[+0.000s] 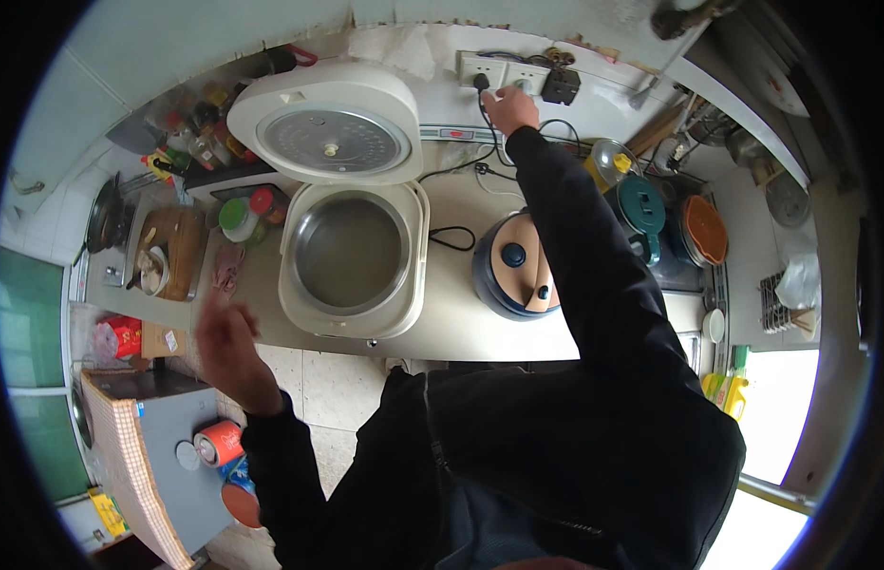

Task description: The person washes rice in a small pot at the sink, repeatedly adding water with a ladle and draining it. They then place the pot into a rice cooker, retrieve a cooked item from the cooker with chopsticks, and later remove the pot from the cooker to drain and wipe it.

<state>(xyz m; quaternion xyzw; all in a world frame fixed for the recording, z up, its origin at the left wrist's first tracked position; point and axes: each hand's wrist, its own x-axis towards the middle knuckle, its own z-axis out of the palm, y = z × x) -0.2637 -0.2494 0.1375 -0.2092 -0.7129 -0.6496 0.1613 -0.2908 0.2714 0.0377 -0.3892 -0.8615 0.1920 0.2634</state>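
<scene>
My right hand (512, 108) reaches up to a wall socket panel (482, 70) and its fingers are at the outlets. Whether they grip anything there is hidden by the hand. Just left of the fingers, a black plug (481, 82) sits in an outlet, its cord running down. My left hand (235, 353), blurred by motion, hangs in front of the counter with loosely bent fingers and nothing visible in it. Between the hands stands a cream rice cooker (291, 285) with its lid (328, 85) raised. Its metal inner pot (351, 249) holds cloudy liquid.
A blue-and-tan electric cooker (513, 281) stands under my right forearm. A loose plug (482, 169) lies on the counter (449, 331). Lidded jars (233, 214) and a pink cloth (228, 267) lie left. A wooden board (189, 249) bears a white bowl (156, 274).
</scene>
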